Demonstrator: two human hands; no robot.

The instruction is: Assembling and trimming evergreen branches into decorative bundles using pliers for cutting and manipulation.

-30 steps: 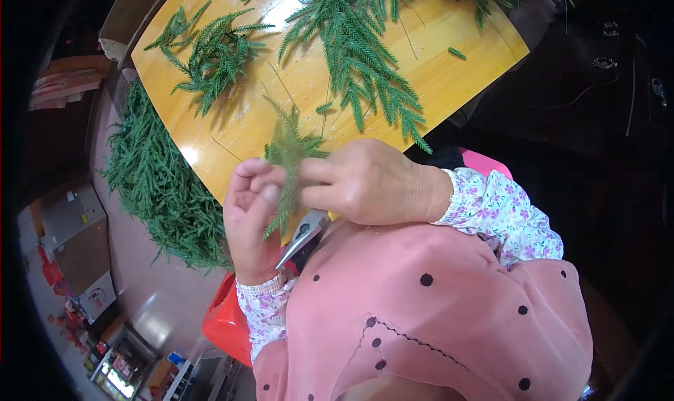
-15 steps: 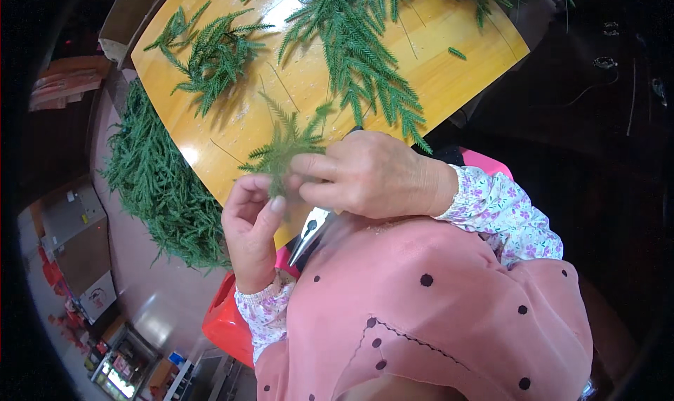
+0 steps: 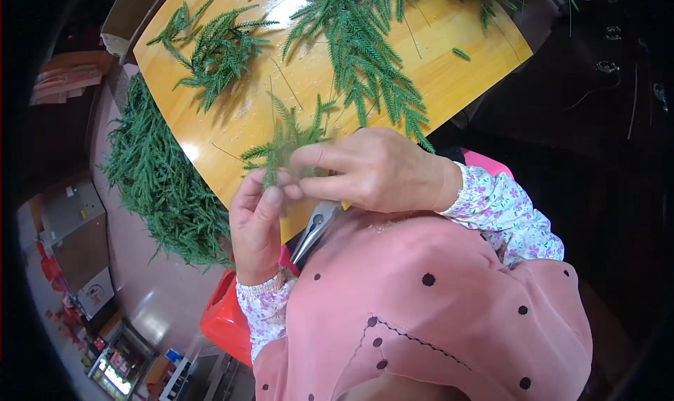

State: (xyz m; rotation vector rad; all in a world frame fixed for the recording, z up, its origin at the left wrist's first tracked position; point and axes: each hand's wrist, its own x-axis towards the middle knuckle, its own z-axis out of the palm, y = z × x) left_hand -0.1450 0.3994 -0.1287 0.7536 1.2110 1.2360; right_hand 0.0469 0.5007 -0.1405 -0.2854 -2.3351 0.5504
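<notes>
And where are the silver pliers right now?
In the head view, the silver pliers are left of centre, poking out below the right hand, with their tip beside the left hand's wrist and the pink dotted clothing.

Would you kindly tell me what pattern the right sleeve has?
The right sleeve is white with a mostly purple floral print, as the head view shows.

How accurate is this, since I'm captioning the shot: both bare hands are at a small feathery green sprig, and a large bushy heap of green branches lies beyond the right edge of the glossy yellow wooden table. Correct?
Not quite: the head view shows the bushy green heap beyond the left edge of the table. The left hand and right hand are indeed at the sprig.
</notes>
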